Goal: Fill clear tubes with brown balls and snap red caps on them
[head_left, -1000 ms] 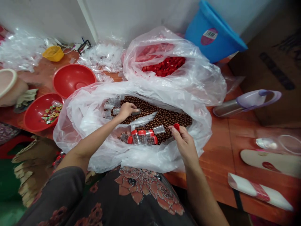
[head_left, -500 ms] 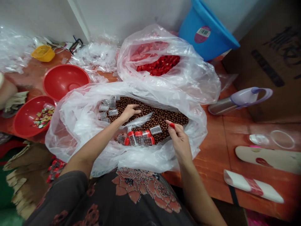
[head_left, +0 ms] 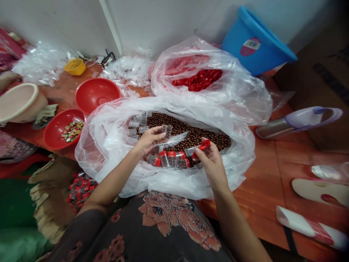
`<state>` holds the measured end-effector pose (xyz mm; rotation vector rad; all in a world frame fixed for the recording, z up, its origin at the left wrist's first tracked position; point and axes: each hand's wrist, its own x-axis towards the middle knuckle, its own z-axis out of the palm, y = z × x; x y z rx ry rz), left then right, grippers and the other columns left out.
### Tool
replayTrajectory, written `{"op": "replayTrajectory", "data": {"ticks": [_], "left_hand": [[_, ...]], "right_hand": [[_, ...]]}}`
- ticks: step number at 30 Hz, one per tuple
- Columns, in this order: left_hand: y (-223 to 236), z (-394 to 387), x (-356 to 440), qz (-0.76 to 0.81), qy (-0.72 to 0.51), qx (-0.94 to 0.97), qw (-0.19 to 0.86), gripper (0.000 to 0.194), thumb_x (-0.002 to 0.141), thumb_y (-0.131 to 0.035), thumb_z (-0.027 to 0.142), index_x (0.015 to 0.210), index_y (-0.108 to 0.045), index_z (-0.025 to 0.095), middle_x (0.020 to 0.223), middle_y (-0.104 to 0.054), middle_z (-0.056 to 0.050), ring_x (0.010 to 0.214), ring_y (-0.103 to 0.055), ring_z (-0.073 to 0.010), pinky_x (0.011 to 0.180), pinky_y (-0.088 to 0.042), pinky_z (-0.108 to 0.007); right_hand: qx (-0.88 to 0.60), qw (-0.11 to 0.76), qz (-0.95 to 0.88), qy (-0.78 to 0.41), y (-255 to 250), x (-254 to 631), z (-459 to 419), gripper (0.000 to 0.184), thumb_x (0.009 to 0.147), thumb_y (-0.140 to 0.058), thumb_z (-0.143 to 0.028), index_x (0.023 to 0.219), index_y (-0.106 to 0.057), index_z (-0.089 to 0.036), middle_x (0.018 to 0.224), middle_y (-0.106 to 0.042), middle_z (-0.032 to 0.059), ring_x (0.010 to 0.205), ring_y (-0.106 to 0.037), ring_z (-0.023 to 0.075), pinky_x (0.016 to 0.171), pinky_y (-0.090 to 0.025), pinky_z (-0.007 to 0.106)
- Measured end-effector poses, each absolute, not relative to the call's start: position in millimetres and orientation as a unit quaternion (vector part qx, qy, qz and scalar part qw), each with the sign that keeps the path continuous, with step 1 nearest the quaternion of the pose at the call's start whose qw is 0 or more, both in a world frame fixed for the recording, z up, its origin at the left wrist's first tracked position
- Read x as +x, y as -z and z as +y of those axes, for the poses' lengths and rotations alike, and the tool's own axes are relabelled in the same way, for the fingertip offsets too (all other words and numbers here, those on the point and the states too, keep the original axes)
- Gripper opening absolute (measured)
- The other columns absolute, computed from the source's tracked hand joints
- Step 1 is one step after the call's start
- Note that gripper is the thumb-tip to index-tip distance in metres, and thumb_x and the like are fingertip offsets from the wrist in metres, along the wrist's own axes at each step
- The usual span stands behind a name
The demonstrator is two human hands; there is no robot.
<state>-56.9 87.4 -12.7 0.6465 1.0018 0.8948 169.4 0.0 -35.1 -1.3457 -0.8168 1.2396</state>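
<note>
My left hand (head_left: 149,140) is closed on a small clear plastic jar (head_left: 167,131) with brown balls showing inside it. A red cap (head_left: 205,145) is pinched between the thumb and fingers of my right hand (head_left: 212,160). Both hands are above an open white plastic bag (head_left: 92,136) of small round brown balls (head_left: 180,123). Near me in the bag lie several filled jars with red caps (head_left: 171,158), and an uncapped clear jar (head_left: 189,151) lies beside them. More uncapped clear jars (head_left: 133,124) are at the bag's left side.
Behind stands a bag of red caps (head_left: 200,79) beside a blue bucket (head_left: 257,43). To the left are two red bowls (head_left: 98,91), one holding small wrapped pieces, and a cream basin (head_left: 23,103). A steel flask (head_left: 275,127) lies on the right of the orange table (head_left: 265,163).
My left hand has lifted off the balls and now shows a jar in its fingers. In my right hand the red cap has turned and shows more. The view has swung left.
</note>
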Motion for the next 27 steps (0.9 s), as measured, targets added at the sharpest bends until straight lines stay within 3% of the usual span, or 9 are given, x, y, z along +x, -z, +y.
{"op": "replayTrajectory", "data": {"ticks": [3, 8, 12, 15, 20, 27], "left_hand": [[11, 70, -59, 0.484, -0.418, 0.266, 0.721, 0.024, 0.071, -0.075, 0.005, 0.095, -0.072, 0.011, 0.096, -0.073, -0.006, 0.079, -0.069, -0.013, 0.073, -0.059, -0.026], [10, 49, -56, 0.457, -0.459, 0.281, 0.708, 0.034, 0.068, -0.081, 0.013, 0.1, -0.068, 0.014, 0.098, -0.072, -0.005, 0.081, -0.07, -0.0142, 0.074, -0.058, -0.026], [17, 42, -52, 0.449, -0.451, 0.322, 0.701, 0.038, 0.066, -0.083, 0.015, 0.1, -0.068, 0.014, 0.099, -0.071, -0.004, 0.084, -0.068, -0.012, 0.079, -0.056, -0.025], [23, 37, -49, 0.423, -0.425, 0.361, 0.714, 0.039, 0.067, -0.083, 0.018, 0.103, -0.068, 0.015, 0.102, -0.07, -0.004, 0.087, -0.066, -0.012, 0.082, -0.055, -0.027], [25, 26, -43, 0.409, -0.378, 0.38, 0.738, 0.036, 0.073, -0.079, 0.022, 0.108, -0.069, 0.018, 0.111, -0.069, -0.007, 0.094, -0.066, -0.0151, 0.086, -0.055, -0.031], [20, 17, -36, 0.42, -0.341, 0.419, 0.729, 0.035, 0.075, -0.076, 0.021, 0.11, -0.073, 0.019, 0.104, -0.073, -0.007, 0.084, -0.067, -0.0137, 0.078, -0.053, -0.026]], "right_hand": [[-0.557, 0.545, -0.336, -0.528, 34, 165, 1, 0.057, 0.073, -0.078, -0.04, 0.125, -0.057, -0.029, 0.096, -0.065, 0.0002, 0.085, -0.063, 0.0166, 0.072, -0.058, 0.031], [-0.545, 0.535, -0.324, -0.559, 31, 158, 2, 0.039, 0.069, -0.083, -0.036, 0.104, -0.068, -0.027, 0.095, -0.069, -0.0008, 0.085, -0.065, 0.0146, 0.085, -0.055, 0.033], [-0.498, 0.549, -0.248, -0.623, 28, 151, 5, 0.034, 0.064, -0.086, -0.035, 0.09, -0.068, -0.025, 0.089, -0.072, -0.0017, 0.085, -0.069, 0.0158, 0.085, -0.057, 0.033], [-0.476, 0.558, -0.226, -0.642, 27, 148, 7, 0.04, 0.062, -0.086, -0.033, 0.096, -0.065, -0.026, 0.093, -0.074, -0.0026, 0.087, -0.071, 0.015, 0.083, -0.058, 0.031], [-0.486, 0.539, -0.274, -0.631, 27, 152, 5, 0.048, 0.069, -0.079, -0.042, 0.11, -0.058, -0.026, 0.106, -0.074, 0.0028, 0.076, -0.071, 0.0138, 0.068, -0.061, 0.029], [-0.516, 0.543, -0.304, -0.588, 28, 159, 2, 0.038, 0.074, -0.075, -0.046, 0.098, -0.052, -0.027, 0.11, -0.074, 0.0031, 0.086, -0.072, 0.0172, 0.069, -0.062, 0.031]]}}
